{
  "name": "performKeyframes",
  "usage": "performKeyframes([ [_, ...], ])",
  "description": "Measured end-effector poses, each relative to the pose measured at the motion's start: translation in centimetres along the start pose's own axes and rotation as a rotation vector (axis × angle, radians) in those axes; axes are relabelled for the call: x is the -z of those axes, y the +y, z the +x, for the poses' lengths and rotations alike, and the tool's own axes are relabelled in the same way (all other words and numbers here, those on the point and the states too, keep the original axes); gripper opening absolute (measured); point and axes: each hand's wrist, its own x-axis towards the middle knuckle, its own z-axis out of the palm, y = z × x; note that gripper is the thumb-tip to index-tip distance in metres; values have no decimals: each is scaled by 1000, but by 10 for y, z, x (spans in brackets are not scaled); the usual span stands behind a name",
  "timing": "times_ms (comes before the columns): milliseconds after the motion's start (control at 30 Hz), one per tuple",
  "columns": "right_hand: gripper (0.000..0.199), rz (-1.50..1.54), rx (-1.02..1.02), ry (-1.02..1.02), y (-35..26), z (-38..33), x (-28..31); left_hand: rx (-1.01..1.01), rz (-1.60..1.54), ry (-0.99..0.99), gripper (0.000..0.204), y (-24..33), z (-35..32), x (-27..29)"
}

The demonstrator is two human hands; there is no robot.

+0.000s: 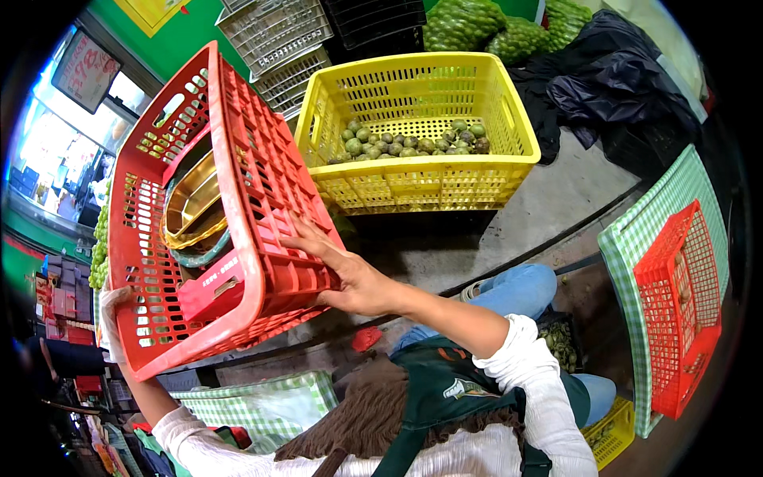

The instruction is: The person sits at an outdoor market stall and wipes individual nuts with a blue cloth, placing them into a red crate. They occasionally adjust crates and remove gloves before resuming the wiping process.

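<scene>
A big red plastic crate is tilted up on its side between my hands, its open top turned to the left. My left hand, pale as if gloved, grips its near left rim; part of that hand is hidden. With fingers spread over the ribbed wall, my right hand holds the other side. Inside the crate lie a gold oval tray, a red box and a round blue-green rim partly hidden under the tray. Just beyond stands a yellow crate with small round green and purplish fruit at the bottom.
Stacked white crates and a black crate stand at the back. Green produce in net bags and black plastic sheeting lie back right. A smaller red basket rests on a green checked cloth at right.
</scene>
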Motion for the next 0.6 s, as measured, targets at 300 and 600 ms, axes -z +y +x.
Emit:
performKeyframes([
  [300, 89, 111, -36, -9, 32, 16, -23, -163, 231, 21, 18, -18, 12, 46],
  [600, 81, 155, -319, 77, 82, -42, -25, 341, 65, -106, 58, -93, 53, 13],
])
